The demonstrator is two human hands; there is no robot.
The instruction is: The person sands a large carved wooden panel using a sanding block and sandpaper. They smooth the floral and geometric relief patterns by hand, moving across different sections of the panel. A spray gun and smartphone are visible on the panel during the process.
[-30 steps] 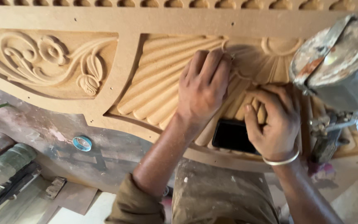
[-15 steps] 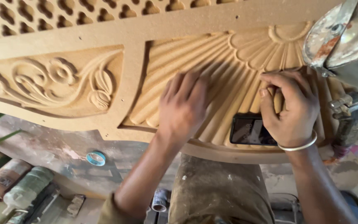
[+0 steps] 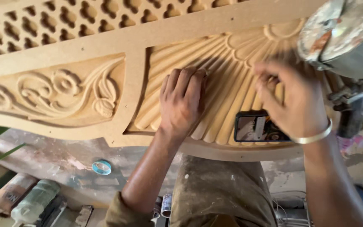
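The left hand (image 3: 182, 101) is lying flat on the carved wooden panel (image 3: 139, 42), with the fingers kept close together and pressing on the fluted fan carving (image 3: 223, 71). The fingertips are reaching the upper part of the ribs, and the palm is resting lower, near the curved bottom edge of the panel.

The right hand (image 3: 293, 98) is blurred by its own motion — it is curled over the right part of the same fan, but I cannot tell if it is pinching something or only rubbing with bent fingers. A light bangle (image 3: 316, 135) is sitting on this wrist.

A dark phone (image 3: 253, 128) is lying on the carving just below the right hand, partly covered by it, with its screen lit. To the left of the fan, a panel section with a floral scroll relief (image 3: 59, 90) is showing, and above it a band of pierced lattice (image 3: 64, 21).

At the upper right a paint-stained metal can (image 3: 341, 38) is standing beside the right hand. On the floor below — a small roll of blue tape (image 3: 101, 167) is lying, well apart from both hands.
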